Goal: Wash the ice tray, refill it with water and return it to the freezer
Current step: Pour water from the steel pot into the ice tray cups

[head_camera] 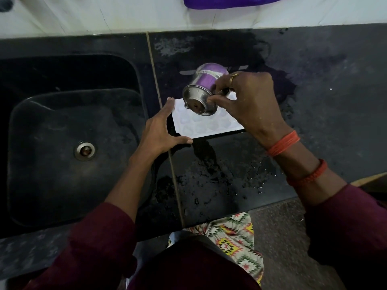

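Observation:
A white ice tray (207, 127) lies flat on the black counter (314, 105), just right of the sink. My right hand (251, 101) grips a steel cup (201, 93) by its handle and holds it tipped over the tray's far side, mouth toward me and downward. The cup's side reflects purple. My left hand (161, 130) rests at the tray's left end, thumb along its near edge and fingers along the left edge, bracing it. The tray's right end is hidden under my right hand.
A black sink (62, 132) with a steel drain (84, 151) lies to the left. Spilled water wets the counter in front of and behind the tray. A purple cloth (226, 2) hangs at the top by the white wall. The counter's front edge runs near my body.

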A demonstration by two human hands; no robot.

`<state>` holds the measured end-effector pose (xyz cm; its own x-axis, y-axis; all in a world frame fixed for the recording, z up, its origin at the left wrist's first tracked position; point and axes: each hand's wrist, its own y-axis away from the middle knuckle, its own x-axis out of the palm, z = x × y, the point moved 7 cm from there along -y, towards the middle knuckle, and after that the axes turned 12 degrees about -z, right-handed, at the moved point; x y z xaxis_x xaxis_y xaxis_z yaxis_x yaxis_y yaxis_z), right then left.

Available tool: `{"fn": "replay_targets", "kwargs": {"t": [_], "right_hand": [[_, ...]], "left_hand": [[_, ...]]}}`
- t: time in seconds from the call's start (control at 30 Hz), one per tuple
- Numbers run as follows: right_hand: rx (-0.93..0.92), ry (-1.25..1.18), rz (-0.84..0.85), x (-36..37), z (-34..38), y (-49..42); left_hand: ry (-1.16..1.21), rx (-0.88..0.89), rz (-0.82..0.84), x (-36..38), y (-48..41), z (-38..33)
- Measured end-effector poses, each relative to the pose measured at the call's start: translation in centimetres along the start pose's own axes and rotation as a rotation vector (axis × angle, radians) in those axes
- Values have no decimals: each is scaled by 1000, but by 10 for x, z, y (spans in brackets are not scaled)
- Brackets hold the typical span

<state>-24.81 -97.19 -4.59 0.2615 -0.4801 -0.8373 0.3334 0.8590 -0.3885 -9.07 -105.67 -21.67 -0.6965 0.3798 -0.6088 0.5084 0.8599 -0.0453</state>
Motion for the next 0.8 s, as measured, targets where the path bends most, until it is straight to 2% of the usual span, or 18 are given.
{"fn": "replay_targets", "kwargs": {"t": [0.8], "right_hand": [[-7, -5, 6, -4, 1, 2]], "left_hand": [[-13, -4, 1, -2, 0, -2]]}}
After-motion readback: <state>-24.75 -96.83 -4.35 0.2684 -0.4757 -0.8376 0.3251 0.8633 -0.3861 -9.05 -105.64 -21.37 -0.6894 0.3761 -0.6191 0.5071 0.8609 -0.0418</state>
